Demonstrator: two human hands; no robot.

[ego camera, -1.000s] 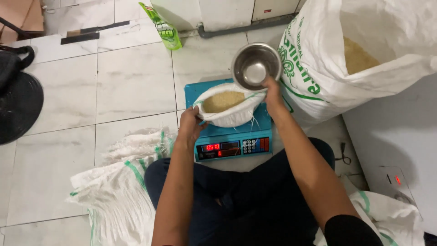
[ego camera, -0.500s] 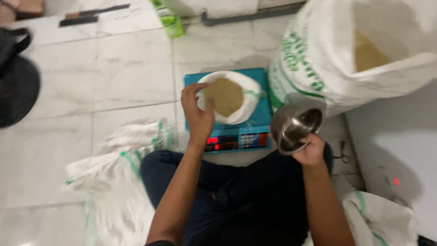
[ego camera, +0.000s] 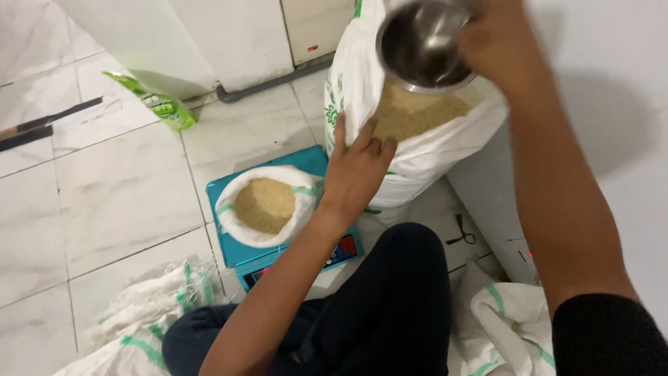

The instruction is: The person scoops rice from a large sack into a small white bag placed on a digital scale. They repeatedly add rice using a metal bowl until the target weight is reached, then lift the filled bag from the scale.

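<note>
A big white sack point(ego camera: 417, 163) full of tan grain point(ego camera: 417, 111) stands at the upper right. My right hand point(ego camera: 497, 42) holds a steel bowl point(ego camera: 421, 45) over the sack's mouth. With fingers spread, my left hand point(ego camera: 355, 170) presses flat against the near rim of the sack. To its left a small white bag point(ego camera: 264, 205) with grain in it sits on a blue digital scale point(ego camera: 243, 254). My legs in dark trousers are folded below.
Empty white sacks with green stripes lie on the tiled floor at lower left point(ego camera: 149, 306) and lower right point(ego camera: 504, 327). A green packet point(ego camera: 153, 101) leans by a white cabinet point(ego camera: 209, 35). Small scissors point(ego camera: 460, 230) lie near the sack.
My right hand lifted the steel bowl from beside the scale up to the big sack's mouth. My left hand left the small bag and went to the sack's rim.
</note>
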